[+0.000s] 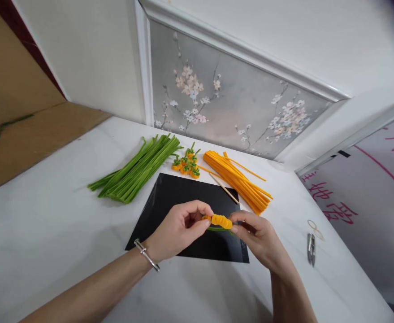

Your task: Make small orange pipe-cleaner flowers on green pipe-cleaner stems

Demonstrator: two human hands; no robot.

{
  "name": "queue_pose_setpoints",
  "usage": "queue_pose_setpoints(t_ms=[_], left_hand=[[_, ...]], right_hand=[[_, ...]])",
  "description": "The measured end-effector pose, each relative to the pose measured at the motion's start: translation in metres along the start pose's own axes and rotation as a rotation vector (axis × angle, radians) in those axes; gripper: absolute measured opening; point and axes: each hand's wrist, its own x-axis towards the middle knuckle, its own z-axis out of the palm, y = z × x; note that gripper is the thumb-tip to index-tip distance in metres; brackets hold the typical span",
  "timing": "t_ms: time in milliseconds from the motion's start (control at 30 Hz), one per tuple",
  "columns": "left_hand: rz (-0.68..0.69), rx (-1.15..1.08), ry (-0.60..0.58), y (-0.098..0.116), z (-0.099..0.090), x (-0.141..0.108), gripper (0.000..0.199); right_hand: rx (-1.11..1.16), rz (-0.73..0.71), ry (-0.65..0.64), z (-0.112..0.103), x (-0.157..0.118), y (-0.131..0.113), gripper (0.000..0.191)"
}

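Observation:
Above the black mat [170, 193], an orange coiled pipe cleaner [221, 220] is stretched between my two hands. My left hand [179, 226] pinches its left end between thumb and fingertips. At the right end, my right hand [259, 235] is closed on the coil with thumb and forefinger. Just below the coil, a green pipe cleaner [217, 229] lies or hangs; whether a hand holds it too I cannot tell. Behind the mat sits a small cluster of finished-looking orange coils with green tops [186, 165].
Bundled green pipe cleaners [139, 170] lie at the back left, orange ones [239, 179] at the back right. A thin wooden stick [224, 188] rests across the mat's far edge. Small thread snips [311, 249] and a pale looped item [315, 229] are at the right. A whiteboard [368, 188] borders the table.

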Motion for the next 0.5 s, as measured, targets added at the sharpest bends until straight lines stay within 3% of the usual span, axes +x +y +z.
queue_pose_setpoints(t_ms=[167, 500], left_hand=[[0.008, 0.038, -0.012, 0.0001, 0.0011, -0.0044, 0.010], [0.009, -0.007, -0.010, 0.0011, 0.0017, -0.0048, 0.009]], right_hand=[[0.011, -0.033, 0.031, 0.0004, -0.0011, 0.0030, 0.011], [0.109, 0.067, 0.020, 0.0030, -0.0029, 0.0010, 0.014]])
